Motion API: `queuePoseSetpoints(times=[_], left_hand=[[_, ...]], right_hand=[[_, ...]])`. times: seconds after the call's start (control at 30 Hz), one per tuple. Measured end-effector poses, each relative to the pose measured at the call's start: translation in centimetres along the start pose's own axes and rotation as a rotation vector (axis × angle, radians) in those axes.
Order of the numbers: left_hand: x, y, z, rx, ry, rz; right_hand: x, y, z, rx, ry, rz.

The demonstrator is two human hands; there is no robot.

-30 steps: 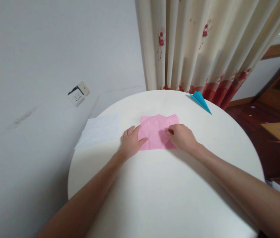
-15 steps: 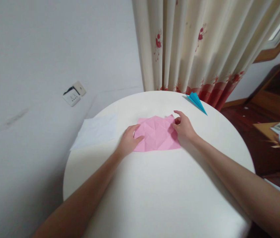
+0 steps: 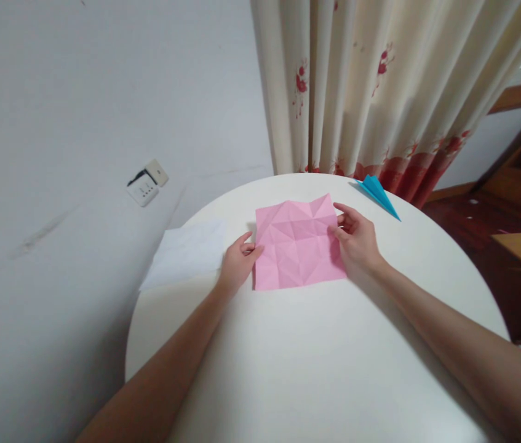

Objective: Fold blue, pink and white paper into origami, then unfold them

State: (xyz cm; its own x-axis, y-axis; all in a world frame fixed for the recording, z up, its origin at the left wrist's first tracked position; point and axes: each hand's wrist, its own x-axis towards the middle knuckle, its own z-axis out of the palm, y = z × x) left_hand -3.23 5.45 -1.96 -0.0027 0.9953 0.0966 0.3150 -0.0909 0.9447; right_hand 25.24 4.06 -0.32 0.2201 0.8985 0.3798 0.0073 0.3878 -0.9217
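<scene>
Creased pink sheet (image 3: pixel 299 243) is on the round white surface (image 3: pixel 310 344); left hand (image 3: pixel 235 263) and right hand (image 3: pixel 359 243) pinch its opposite side edges, thumbs on top. Open room runs from its near edge between the forearms (image 3: pixel 181 357). White sheet (image 3: pixel 186 252) reaches left rim; blue folded paper (image 3: pixel 379 197) — near far-right rim. Beyond: tan box or board (image 3: pixel 518 249) — blurred, contents unclear.

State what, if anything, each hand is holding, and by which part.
The creased pink paper: the left hand holds its left edge, the right hand its right edge.
</scene>
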Motion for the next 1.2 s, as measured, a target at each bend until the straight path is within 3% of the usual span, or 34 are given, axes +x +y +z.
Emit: queuePoseSetpoints(times=[0.2, 0.47, 0.67, 0.8, 0.9, 1.07, 1.2], left_hand=[[-0.2, 1.6, -0.3, -0.208, -0.018, -0.069], [-0.6, 1.7, -0.4, -0.320, 0.037, -0.057], [-0.6, 1.6, -0.1, -0.426, 0.045, -0.071], [-0.6, 2.0, 0.1, -0.476, 0.067, -0.077], [-0.6, 2.4, 0.0, -0.453, 0.081, -0.054], [-0.6, 2.5, -0.6, -0.432, 0.001, -0.064], [-0.5, 2.0, -0.9, -0.090, -0.044, -0.010]], right_hand=[[-0.4, -0.4, 0.9, 0.088, 0.071, 0.141], [-0.7, 0.5, 0.7, 0.050, -0.047, 0.137], [-0.8, -0.4, 0.8, 0.245, -0.085, 0.296], [-0.6, -0.7, 0.4, 0.238, -0.099, 0.342], [-0.3, -1.0, -0.2, 0.225, -0.132, 0.289], [0.2, -1.5, -1.1, 0.229, -0.182, 0.208], [0.3, -1.0, -1.4, -0.029, -0.273, 0.111]])
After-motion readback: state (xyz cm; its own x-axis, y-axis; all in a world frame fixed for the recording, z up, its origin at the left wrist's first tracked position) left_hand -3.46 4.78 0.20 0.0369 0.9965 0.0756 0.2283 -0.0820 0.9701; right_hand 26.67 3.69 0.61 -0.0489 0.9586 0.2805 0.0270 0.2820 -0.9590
